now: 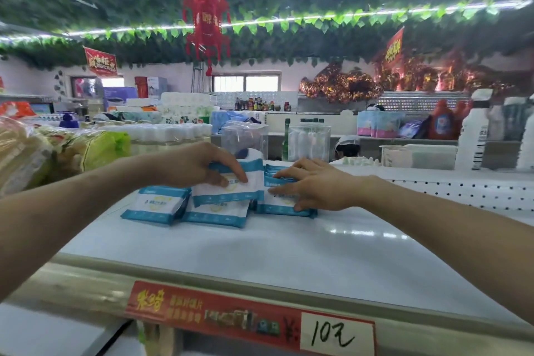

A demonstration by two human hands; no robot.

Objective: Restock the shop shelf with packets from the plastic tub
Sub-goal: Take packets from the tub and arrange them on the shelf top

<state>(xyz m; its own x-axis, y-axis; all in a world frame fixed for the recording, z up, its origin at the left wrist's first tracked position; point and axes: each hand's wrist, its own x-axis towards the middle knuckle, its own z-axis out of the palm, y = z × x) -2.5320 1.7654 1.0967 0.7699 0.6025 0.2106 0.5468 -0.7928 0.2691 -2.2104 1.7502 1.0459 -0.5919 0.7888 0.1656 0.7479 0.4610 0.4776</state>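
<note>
Several white packets with blue edges lie on the white top shelf [289,246]. One packet [157,205] lies flat at the left, and a small stack [216,214] sits in the middle. My left hand [199,165] holds the tilted top packet [231,191] of that middle stack by its upper edge. My right hand [315,185] rests with spread fingers on the right stack of packets [281,205], thumb at its front edge. The plastic tub is not in view.
Wrapped goods [57,150] crowd the shelf's left side. Clear plastic boxes [309,141] and white bottles [474,136] stand behind and to the right. A perforated white shelf back [462,191] runs along the right. A red price label [251,318] marks the front rail.
</note>
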